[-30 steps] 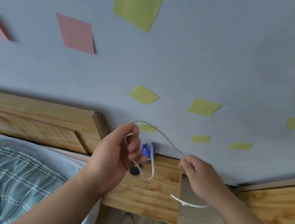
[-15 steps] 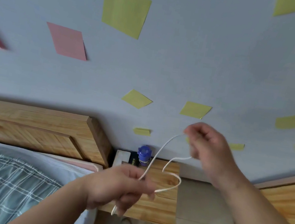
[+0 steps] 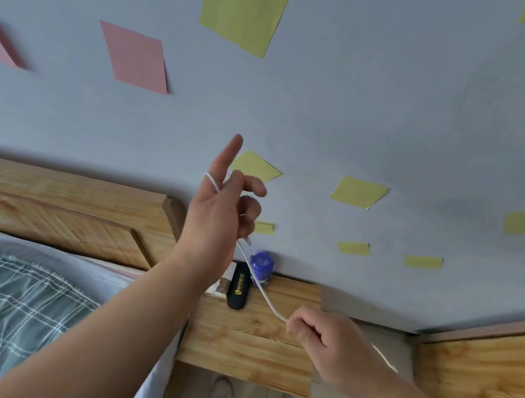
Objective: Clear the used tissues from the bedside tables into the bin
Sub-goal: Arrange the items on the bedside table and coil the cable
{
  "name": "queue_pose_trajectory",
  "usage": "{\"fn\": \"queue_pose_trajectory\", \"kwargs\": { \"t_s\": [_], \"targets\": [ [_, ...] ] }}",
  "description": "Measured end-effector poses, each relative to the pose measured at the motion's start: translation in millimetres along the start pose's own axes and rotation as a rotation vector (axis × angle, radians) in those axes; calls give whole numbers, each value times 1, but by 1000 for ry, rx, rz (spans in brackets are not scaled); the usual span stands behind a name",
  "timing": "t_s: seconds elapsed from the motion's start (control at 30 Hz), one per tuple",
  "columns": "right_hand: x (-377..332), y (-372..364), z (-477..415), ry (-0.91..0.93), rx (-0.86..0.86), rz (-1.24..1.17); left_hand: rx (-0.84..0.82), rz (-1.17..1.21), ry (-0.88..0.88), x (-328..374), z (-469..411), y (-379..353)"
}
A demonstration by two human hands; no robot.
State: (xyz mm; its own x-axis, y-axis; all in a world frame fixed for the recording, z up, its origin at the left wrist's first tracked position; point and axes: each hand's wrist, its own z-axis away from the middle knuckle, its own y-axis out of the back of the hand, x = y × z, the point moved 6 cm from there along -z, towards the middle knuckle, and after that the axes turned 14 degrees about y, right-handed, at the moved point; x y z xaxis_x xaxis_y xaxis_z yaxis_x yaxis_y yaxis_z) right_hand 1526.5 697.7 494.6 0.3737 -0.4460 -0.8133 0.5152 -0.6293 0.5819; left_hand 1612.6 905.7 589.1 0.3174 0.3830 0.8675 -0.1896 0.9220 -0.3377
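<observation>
Tissues are nowhere to be seen on the bedside table (image 3: pixel 251 339). The left hand (image 3: pixel 217 212) wears a white cord (image 3: pixel 260 288) looped on one finger, with the other fingers curled round it. The right hand (image 3: pixel 323 344) pinches the cord. Best to wind it slowly, clear of the blue bottle (image 3: pixel 262 264).

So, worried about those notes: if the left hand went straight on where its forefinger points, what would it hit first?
The left hand would probably meet the bare blue wall near a yellow note; depth is unclear.
</observation>
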Motion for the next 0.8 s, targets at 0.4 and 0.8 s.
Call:
{"fn": "queue_pose_trajectory", "kwargs": {
  "t_s": [0.4,0.8],
  "targets": [
    [-27,72,-47,10,405,-334,-838,-316,580,-86,79,-56],
    [-39,23,-37,-123,-74,-92,-138,-1087,-35,-60,13,-4]
  ]
}}
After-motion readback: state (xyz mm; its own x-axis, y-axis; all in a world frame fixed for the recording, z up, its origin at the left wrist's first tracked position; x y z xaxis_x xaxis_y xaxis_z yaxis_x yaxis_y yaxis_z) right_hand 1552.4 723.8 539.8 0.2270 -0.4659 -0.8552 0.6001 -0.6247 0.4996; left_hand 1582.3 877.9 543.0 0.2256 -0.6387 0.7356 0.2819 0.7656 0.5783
